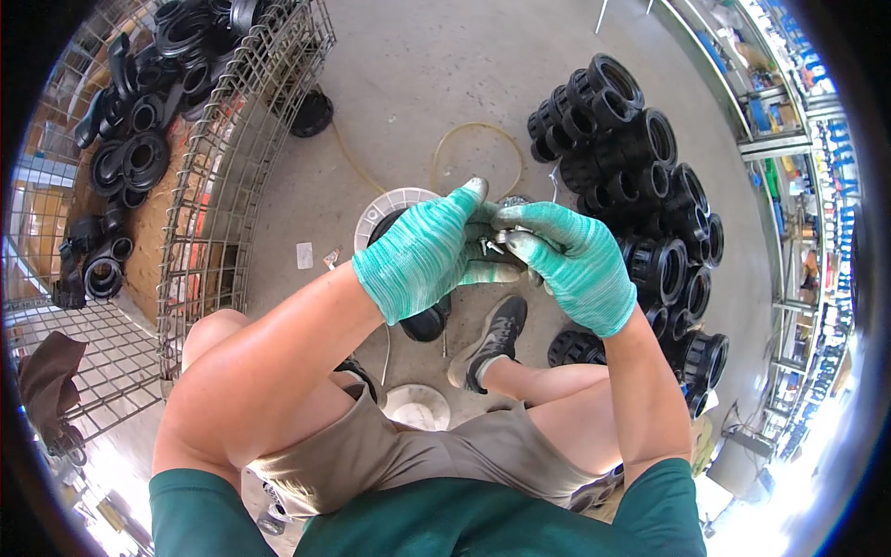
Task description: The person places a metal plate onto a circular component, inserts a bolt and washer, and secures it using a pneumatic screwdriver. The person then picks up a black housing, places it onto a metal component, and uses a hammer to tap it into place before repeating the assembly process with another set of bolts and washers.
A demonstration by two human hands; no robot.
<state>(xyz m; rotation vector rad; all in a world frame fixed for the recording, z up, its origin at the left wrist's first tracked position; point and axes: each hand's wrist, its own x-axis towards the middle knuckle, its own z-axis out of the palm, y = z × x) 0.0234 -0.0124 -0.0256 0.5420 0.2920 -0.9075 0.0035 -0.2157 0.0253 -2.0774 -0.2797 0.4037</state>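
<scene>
Both my hands wear green knitted gloves with grey, soiled fingertips, and they meet in front of me. My left hand (422, 249) is cupped with its thumb raised. Small silvery bolts (491, 247) show in its curled fingers. From the other side, the thumb and forefinger of my right hand (577, 265) pinch at one of these bolts. Its other fingers are bent and partly hidden. Below the hands a black rounded part (425, 323) is partly covered by my left hand. Behind that hand shows the rim of a white round tub (369, 219).
A wire mesh cage (218, 153) with black plastic parts (144, 160) stands at the left. Black ribbed ring-shaped fittings (650, 139) are stacked on the floor at the right. A yellowish hose (475, 127) curls ahead. Shelving (789, 147) lines the far right. A white round container (417, 405) sits between my legs.
</scene>
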